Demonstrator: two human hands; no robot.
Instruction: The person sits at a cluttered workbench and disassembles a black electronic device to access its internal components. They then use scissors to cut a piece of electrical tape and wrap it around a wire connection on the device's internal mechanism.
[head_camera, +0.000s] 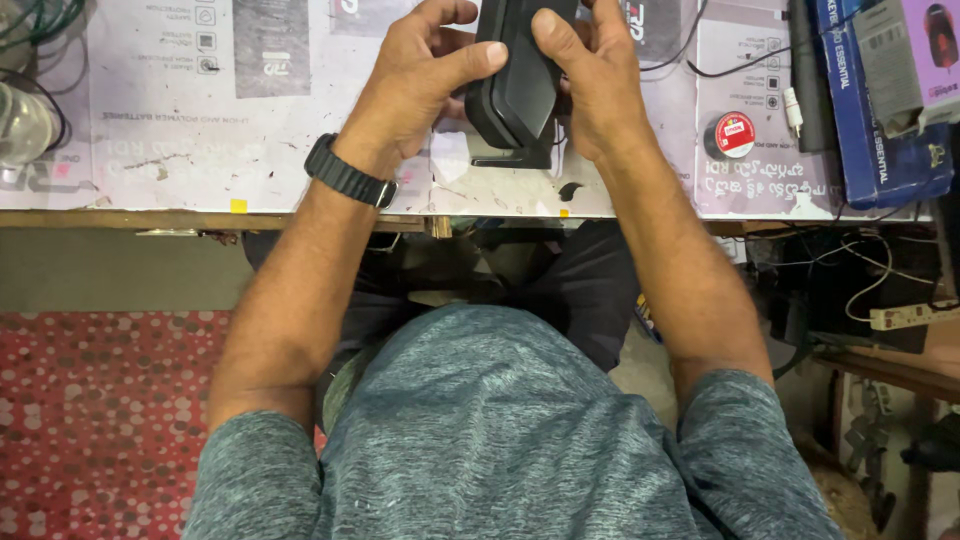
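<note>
— Where do we stand with the long black plastic device with rounded edges (515, 75)?

— We have it lifted off the bench, tilted, its near end hanging just above the worn white paper-covered worktop (200, 140). Our left hand (420, 85) is wrapped around its left side, thumb pressed across the glossy front face. Our right hand (590, 85) clasps the right side, thumb laid along the top edge. Both hands are closed on it.

— Is anything opened or taken apart yet?

— Not as far as we can see. The casing looks whole, with no gap in the seam and no loose parts lying beside it. A small flat black bracket-like piece (512, 158) shows just beneath the device; we cannot tell whether it is joined to the body or lying on the worktop.

— So we judge this as early?

— Yes, we read it as a handling or inspecting stage: the device is gripped and turned, but nothing visible has been changed on it. Whatever is to be done to it seems still ahead.

— What lies around us?

— A roll of dark tape with a red and white label (735, 135) sits to the right, well apart from our hands, and a blue cardboard box (880, 150) lies farther right. A black ribbed wristband (348, 177) is on our left wrist.
</note>
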